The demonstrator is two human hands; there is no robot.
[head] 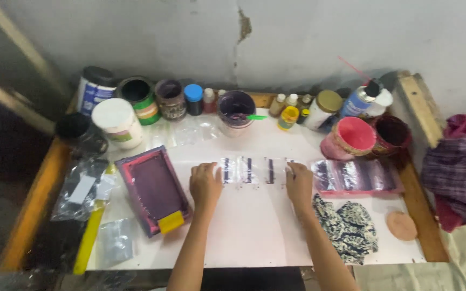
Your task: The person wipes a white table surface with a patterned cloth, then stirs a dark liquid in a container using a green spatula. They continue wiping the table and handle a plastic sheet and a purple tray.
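Row of clear plastic sleeves (249, 170) with dark printed stripes lies flat mid-counter (244, 237), between both hands. Left hand (205, 184) palm down, fingers loosely curled, pressing left end of row, gripping nothing. Right hand (299, 183) palm down, fingertips on right end, gripping nothing. Both forearms reach straight forward. Pink-framed print screen (152, 188) just left; patterned rag (349, 226) right.

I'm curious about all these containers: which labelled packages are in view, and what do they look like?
White tub, back left: round, green-banded label.
Blue-labelled jar, far left: black lid.
Green-labelled can, beside it: open, dark inside.
Spray can, back right: blue, red straw.
Clear bags, right of the right hand: dark stripes.
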